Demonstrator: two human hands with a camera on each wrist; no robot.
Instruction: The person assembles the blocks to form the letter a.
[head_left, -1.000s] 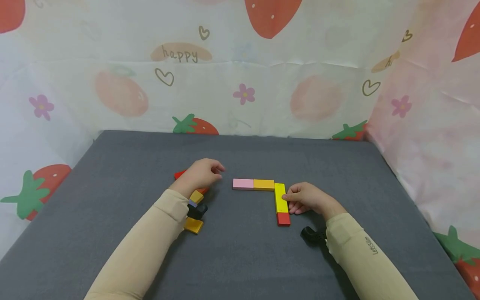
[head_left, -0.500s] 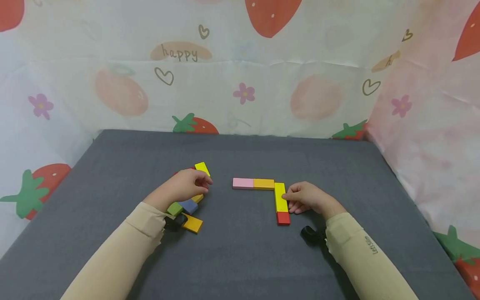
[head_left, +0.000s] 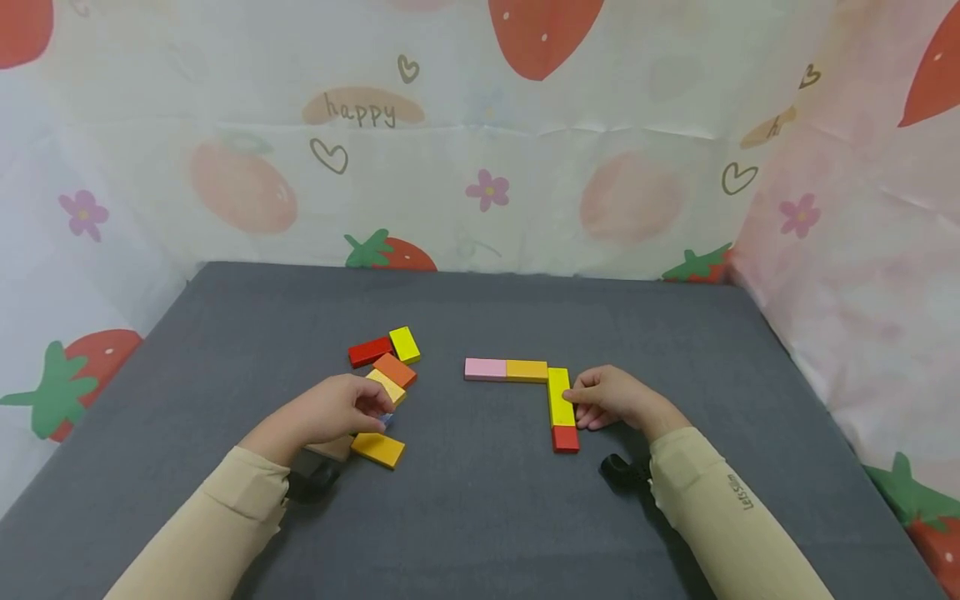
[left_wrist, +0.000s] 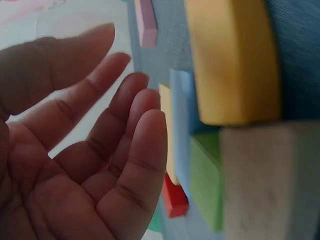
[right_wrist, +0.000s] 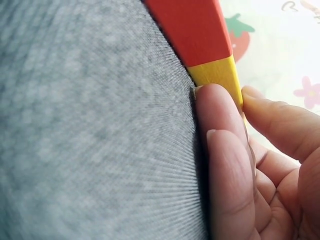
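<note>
My left hand [head_left: 330, 412] hovers over a loose group of wooden blocks, its fingers softly bent around nothing. Beneath and beside it lie a blue block [left_wrist: 182, 100], a green block [left_wrist: 207, 175], a plain wood block [left_wrist: 270, 185] and a gold block [head_left: 379, 450]. On the right, my right hand [head_left: 618, 398] pinches the edge of a yellow block [head_left: 559, 396], thumb on top and fingers along its side. A red block [head_left: 566, 440] touches its near end. A pink block [head_left: 485, 369] and an amber block [head_left: 527, 371] lie end to end, meeting the yellow one at a corner.
Farther back in the left group are a red block [head_left: 371, 351], a bright yellow block [head_left: 406, 344], an orange block [head_left: 396, 369] and a pale yellow block [head_left: 386, 384]. Grey cloth [head_left: 480, 517] covers the table; a printed curtain [head_left: 540, 150] hangs behind and at both sides.
My left hand has drawn back toward me and to the left across the loose blocks, uncovering the far red, yellow and orange ones. My right hand and the joined blocks have stayed in place.
</note>
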